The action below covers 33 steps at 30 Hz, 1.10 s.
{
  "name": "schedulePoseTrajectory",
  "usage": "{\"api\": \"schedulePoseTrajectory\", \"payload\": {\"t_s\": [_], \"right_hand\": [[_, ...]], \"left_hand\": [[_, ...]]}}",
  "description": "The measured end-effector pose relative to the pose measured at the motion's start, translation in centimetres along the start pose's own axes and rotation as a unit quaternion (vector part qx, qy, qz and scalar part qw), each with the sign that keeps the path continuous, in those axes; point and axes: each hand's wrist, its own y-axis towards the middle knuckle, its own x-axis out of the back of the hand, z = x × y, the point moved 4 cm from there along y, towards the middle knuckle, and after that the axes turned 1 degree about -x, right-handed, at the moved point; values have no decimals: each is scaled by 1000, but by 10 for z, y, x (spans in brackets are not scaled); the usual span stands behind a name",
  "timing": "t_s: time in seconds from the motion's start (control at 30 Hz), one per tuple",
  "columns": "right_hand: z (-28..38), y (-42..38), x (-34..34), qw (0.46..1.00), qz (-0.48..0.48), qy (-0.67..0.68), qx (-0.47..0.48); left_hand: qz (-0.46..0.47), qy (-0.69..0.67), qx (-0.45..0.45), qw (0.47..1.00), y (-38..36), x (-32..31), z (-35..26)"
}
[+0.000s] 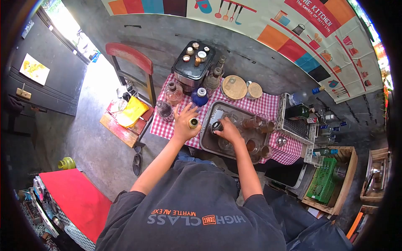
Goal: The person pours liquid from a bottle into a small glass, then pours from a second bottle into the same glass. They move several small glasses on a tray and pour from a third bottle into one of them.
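My left hand (186,124) is at the tray's left edge, curled round a small container with a gold rim (193,122), its round mouth facing up; some of its fingers are spread. Over the left part of the brown tray (206,142), my right hand (230,132) grips a small dark round container (216,126) from above. Glass cups, some with brown contents (252,145), stand in the tray right of that hand. A blue bottle with a white top (200,97) is just beyond my left fingers. Beside them stand a clear bottle (164,111) and a pinkish glass bottle (173,93).
A red-and-white checked cloth (268,100) covers the table. Behind the bottles sits a black-topped appliance (194,58) with small jars on it. To the right is a wire rack (295,125) with bottles nearby. A wooden chair (121,133) stands left.
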Motion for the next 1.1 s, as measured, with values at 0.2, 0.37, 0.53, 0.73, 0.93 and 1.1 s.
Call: {"api": "schedulePoseTrajectory", "payload": {"t_s": [0.2, 0.37, 0.53, 0.73, 0.93, 1.1], "right_hand": [[3, -1, 2, 1000, 12, 3, -6], [5, -5, 6, 1000, -6, -21, 5], [3, -3, 8, 999, 29, -6, -23], [1, -6, 8, 1000, -14, -23, 13], [1, -6, 12, 1000, -5, -17, 7], [-2, -6, 14, 1000, 8, -19, 10]], "left_hand": [[1, 1, 2, 1000, -2, -2, 4], [-1, -2, 1, 1000, -2, -1, 4], [11, -11, 5, 1000, -1, 1, 2], [7, -21, 5, 1000, -2, -1, 3], [-1, -19, 6, 1000, -3, -2, 6], [-7, -20, 4, 1000, -4, -3, 6]]}}
